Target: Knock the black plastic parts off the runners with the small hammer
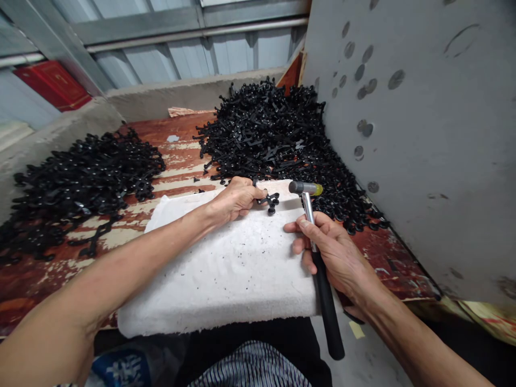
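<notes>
Over the far part of a white cloth [242, 269], my left hand [237, 198] pinches a small black branched part with round knobs [271, 202]. Some of that part is hidden behind the fingers. My right hand [328, 242] is wrapped around a mallet [329, 317] just where its silver shaft meets the black handle. The mallet's head is grey at one end and yellow at the other, and it is raised to the right of the black part, apart from it. Small dark specks are scattered over the cloth.
A large heap of black parts [266, 129] lies at the back, against a grey panel [419, 150] on the right. Another heap of black parts [84, 183] lies at the left. A red box [54, 85] sits on the ledge at the far left.
</notes>
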{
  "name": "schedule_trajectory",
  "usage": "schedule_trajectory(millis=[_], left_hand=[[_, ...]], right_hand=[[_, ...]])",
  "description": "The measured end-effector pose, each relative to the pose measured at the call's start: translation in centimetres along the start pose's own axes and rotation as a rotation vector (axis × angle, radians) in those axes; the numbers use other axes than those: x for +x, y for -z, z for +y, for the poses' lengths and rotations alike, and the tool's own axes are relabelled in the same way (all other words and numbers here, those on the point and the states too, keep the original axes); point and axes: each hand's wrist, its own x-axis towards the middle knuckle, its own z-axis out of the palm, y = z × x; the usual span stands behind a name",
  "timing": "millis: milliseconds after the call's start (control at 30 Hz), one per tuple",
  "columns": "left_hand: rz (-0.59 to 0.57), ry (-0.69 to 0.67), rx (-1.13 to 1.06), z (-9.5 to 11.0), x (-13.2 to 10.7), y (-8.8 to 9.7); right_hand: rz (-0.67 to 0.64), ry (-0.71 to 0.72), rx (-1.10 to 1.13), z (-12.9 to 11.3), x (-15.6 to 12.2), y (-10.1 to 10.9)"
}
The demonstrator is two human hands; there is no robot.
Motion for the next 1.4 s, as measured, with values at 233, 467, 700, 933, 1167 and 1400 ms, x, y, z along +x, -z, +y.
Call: schedule_trajectory(millis=[233, 467, 700, 933, 1167, 1400], left_hand=[[-0.008, -0.020, 0.021, 0.09, -0.14, -0.02], [-0.004, -0.013, 0.019, -0.11, 0.13, 0.24], [-0.017, -0.017, 0.051, -0.16, 0.06, 0.29], [-0.017, -0.031, 0.040, -0.39, 0.16, 0.20], [0.083, -0.129, 0.159, 0.18, -0.41, -0.53], [0.075, -0.192, 0.227, -0.18, 0.01, -0.02]], right_hand=[[-0.003, -0.017, 0.009, -0.05, -0.10, -0.02], [-0.004, -0.034, 0.029, -0.04, -0.06, 0.08], [-0.001, -0.019, 0.006, -0.19, -0.11, -0.08], [-0.002, -0.021, 0.017, -0.14, -0.02, 0.03], [-0.004, -0.015, 0.002, -0.12, -0.09, -0.07], [-0.007, -0.001, -0.021, -0.02, -0.01, 0.00]])
